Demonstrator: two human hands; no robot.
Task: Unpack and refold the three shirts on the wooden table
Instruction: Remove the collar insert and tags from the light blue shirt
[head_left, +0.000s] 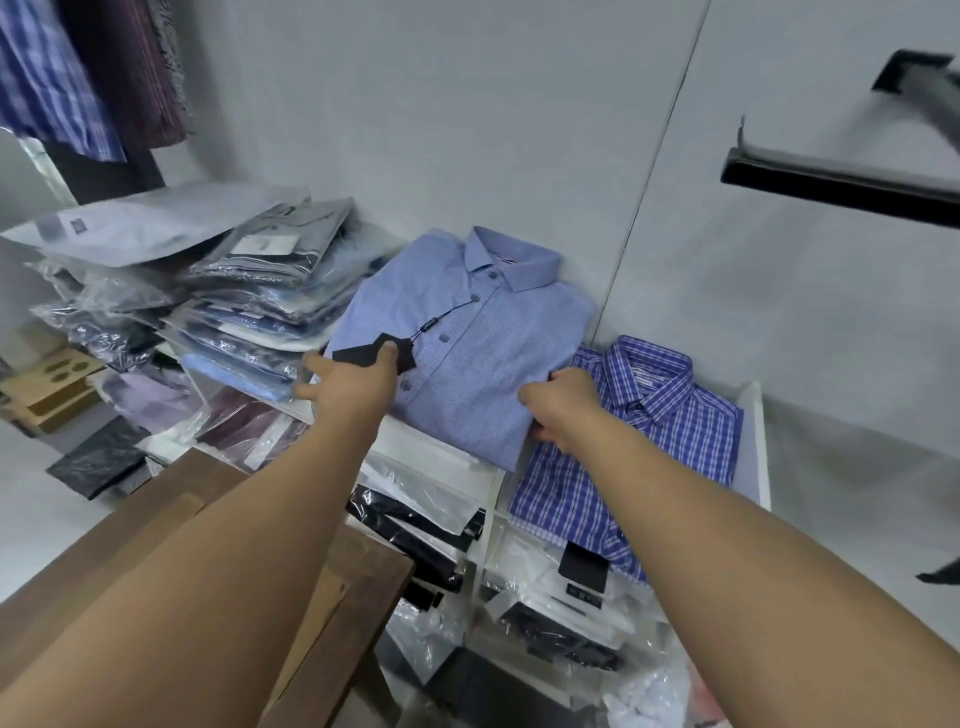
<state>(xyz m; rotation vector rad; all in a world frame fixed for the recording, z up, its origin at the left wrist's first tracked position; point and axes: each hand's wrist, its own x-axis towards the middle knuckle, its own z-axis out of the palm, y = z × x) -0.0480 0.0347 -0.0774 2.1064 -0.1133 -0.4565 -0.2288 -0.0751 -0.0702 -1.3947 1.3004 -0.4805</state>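
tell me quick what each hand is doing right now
left hand: open, thumb on the black tag
right hand: gripping the light blue shirt by its right edge

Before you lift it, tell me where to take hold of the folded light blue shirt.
Grip the light blue shirt by its two long side folds, one hand from each side. It lies flat, collar toward the wall, right edge lapping onto the plaid shirt, so getting under it looks easy. The right hand grips there now.
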